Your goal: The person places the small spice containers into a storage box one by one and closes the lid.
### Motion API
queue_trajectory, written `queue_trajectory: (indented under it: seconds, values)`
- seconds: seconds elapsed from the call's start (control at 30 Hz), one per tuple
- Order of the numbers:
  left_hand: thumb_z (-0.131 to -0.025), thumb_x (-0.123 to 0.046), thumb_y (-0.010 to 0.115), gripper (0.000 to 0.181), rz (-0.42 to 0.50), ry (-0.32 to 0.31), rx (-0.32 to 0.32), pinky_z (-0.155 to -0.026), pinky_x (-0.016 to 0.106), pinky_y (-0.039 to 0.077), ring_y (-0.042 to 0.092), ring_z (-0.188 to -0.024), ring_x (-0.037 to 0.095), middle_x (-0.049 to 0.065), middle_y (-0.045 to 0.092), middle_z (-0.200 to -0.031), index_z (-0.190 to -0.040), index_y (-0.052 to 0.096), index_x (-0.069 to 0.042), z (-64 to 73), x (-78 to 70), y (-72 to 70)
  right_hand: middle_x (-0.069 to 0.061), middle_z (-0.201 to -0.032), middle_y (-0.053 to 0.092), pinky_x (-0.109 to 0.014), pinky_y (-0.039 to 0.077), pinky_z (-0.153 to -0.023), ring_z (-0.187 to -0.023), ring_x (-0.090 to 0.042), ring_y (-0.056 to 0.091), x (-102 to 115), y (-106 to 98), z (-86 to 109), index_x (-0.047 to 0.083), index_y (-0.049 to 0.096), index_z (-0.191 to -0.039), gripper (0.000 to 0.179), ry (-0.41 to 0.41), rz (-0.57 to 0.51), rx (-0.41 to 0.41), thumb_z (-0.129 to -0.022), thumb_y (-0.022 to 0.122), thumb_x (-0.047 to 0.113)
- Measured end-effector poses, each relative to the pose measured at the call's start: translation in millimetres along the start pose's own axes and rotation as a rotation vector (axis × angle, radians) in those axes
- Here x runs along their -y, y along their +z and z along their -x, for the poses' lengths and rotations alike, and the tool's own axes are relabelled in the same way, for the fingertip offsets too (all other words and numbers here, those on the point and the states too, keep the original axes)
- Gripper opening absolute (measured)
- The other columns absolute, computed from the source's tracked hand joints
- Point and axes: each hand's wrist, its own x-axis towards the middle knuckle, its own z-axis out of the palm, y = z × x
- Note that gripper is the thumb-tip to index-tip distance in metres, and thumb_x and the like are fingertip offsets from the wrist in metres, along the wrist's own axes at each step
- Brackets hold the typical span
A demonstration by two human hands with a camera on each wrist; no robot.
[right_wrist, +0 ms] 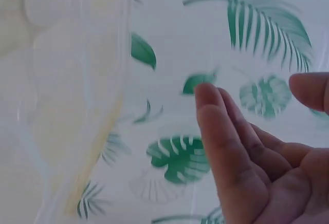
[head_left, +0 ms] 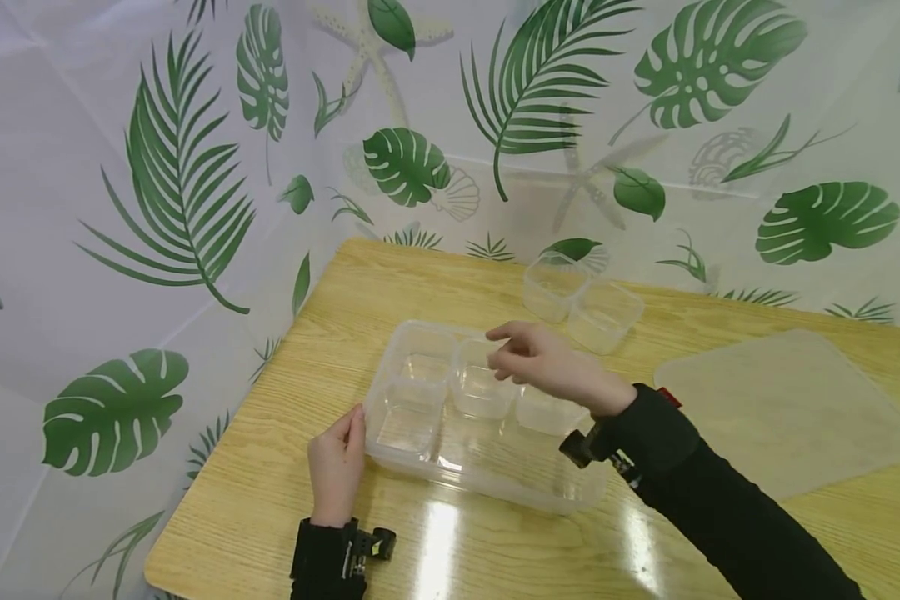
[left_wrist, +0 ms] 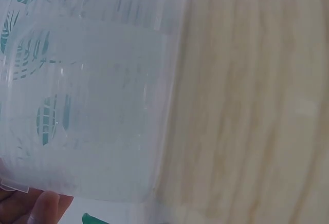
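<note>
A large clear plastic container (head_left: 495, 492) stands on the table, with several small clear boxes (head_left: 408, 421) inside along its left and back. At the container's left side my left hand (head_left: 336, 462) holds the rim between thumb and fingers. The left wrist view shows the fingertips (left_wrist: 45, 208) at the rim, partly cut off by the frame. My right hand (head_left: 543, 362) is raised over the back of the container, fingers loosely bent, holding nothing. In the right wrist view, space separates its thumb (right_wrist: 311, 90) from the fingers.
Two more small clear boxes (head_left: 606, 317) stand behind the container. A flat translucent lid-like sheet (head_left: 787, 408) lies on the wooden table (head_left: 270, 500) to the right. Leaf-printed cloth (head_left: 217, 350) hangs along the left and back edges.
</note>
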Motion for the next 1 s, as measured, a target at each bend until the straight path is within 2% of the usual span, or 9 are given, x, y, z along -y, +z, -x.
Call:
queue_trajectory:
  seconds: [0.13, 0.2, 0.33, 0.37, 0.47, 0.53, 0.63, 0.87, 1.0]
  values:
    - [-0.091, -0.021, 0.051, 0.029, 0.001, -0.001, -0.002, -0.036, 0.023, 0.027, 0.032, -0.039, 0.008, 0.012, 0.061, -0.060, -0.093, 0.069, 0.002, -0.7, 0.0, -0.5, -0.021, -0.108, 0.054, -0.037, 0.043, -0.083, -0.099, -0.031, 0.053, -25.8, -29.2, 0.6, -0.008, 0.038, -0.127, 0.044, -0.001, -0.157, -0.115, -0.094, 0.045, 0.021]
    - [-0.091, -0.021, 0.051, 0.029, -0.003, -0.001, -0.004, -0.036, 0.023, 0.027, 0.031, -0.038, 0.008, 0.011, 0.059, -0.058, -0.093, 0.069, 0.002, -1.5, -0.3, -1.1, -0.020, -0.114, 0.051, -0.038, 0.041, -0.085, -0.102, -0.030, 0.051, -73.7, -49.5, -9.7, -0.003, 0.038, -0.128, 0.044, -0.016, -0.250, -0.158, -0.094, 0.045, 0.023]
    - [-0.091, -0.021, 0.051, 0.029, -0.009, -0.001, -0.005, -0.036, 0.023, 0.026, 0.030, -0.038, 0.007, 0.007, 0.055, -0.052, -0.092, 0.069, 0.002, -2.4, -0.3, -1.9, -0.014, -0.119, 0.049, -0.037, 0.042, -0.084, -0.105, -0.025, 0.050, -206.7, -93.6, -39.0, 0.008, 0.041, -0.131, 0.045, -0.021, -0.373, -0.276, -0.092, 0.049, 0.029]
    - [-0.091, -0.020, 0.051, 0.029, -0.008, 0.001, -0.005, -0.036, 0.023, 0.026, 0.029, -0.038, 0.007, 0.006, 0.055, -0.052, -0.092, 0.069, 0.002, -2.7, -0.2, -2.2, -0.013, -0.120, 0.048, -0.037, 0.042, -0.083, -0.105, -0.024, 0.050, -239.7, -103.0, -46.2, 0.010, 0.041, -0.130, 0.048, 0.015, -0.374, -0.326, -0.089, 0.052, 0.033]
    - [-0.091, -0.019, 0.051, 0.028, -0.009, 0.005, -0.003, -0.036, 0.022, 0.026, 0.029, -0.038, 0.007, 0.005, 0.054, -0.051, -0.091, 0.069, 0.002, -3.1, 0.3, -2.4, -0.014, -0.122, 0.046, -0.037, 0.041, -0.086, -0.106, -0.025, 0.049, -283.0, -114.7, -45.1, 0.010, 0.042, -0.128, 0.056, 0.114, -0.369, -0.444, -0.085, 0.054, 0.043]
    - [-0.091, -0.019, 0.051, 0.027, -0.008, 0.005, -0.003, -0.036, 0.022, 0.025, 0.028, -0.038, 0.007, 0.004, 0.052, -0.049, -0.091, 0.069, 0.001, -3.3, 0.6, -2.8, -0.014, -0.122, 0.045, -0.036, 0.040, -0.087, -0.107, -0.025, 0.048, -285.7, -113.1, -37.9, 0.007, 0.041, -0.128, 0.062, 0.171, -0.373, -0.484, -0.082, 0.055, 0.047]
    - [-0.091, -0.020, 0.051, 0.028, -0.005, -0.003, -0.005, -0.037, 0.022, 0.025, 0.028, -0.038, 0.007, 0.002, 0.048, -0.047, -0.091, 0.070, 0.001, -3.7, 1.4, -2.6, -0.015, -0.117, 0.048, -0.033, 0.043, -0.084, -0.102, -0.022, 0.052, -265.6, -106.5, -24.9, 0.001, 0.042, -0.126, 0.065, 0.271, -0.383, -0.510, -0.081, 0.056, 0.047]
    - [-0.092, -0.024, 0.049, 0.032, 0.008, -0.009, 0.014, -0.036, 0.022, 0.026, 0.028, -0.037, 0.005, 0.003, 0.052, -0.050, -0.094, 0.069, 0.001, -2.3, 4.6, 0.0, -0.029, -0.116, 0.045, -0.021, 0.046, -0.074, -0.081, -0.006, 0.055, -171.5, -82.9, 6.1, -0.016, 0.032, -0.127, 0.061, 0.380, -0.230, -0.490, -0.093, 0.043, 0.033]
    - [-0.092, -0.026, 0.048, 0.033, 0.014, -0.016, 0.013, -0.036, 0.022, 0.026, 0.028, -0.038, 0.004, 0.006, 0.057, -0.055, -0.095, 0.069, 0.000, -1.9, 4.8, -0.2, -0.032, -0.116, 0.044, -0.022, 0.046, -0.075, -0.073, 0.000, 0.054, -161.9, -76.1, 9.3, -0.018, 0.033, -0.126, 0.058, 0.428, -0.221, -0.497, -0.094, 0.039, 0.031]
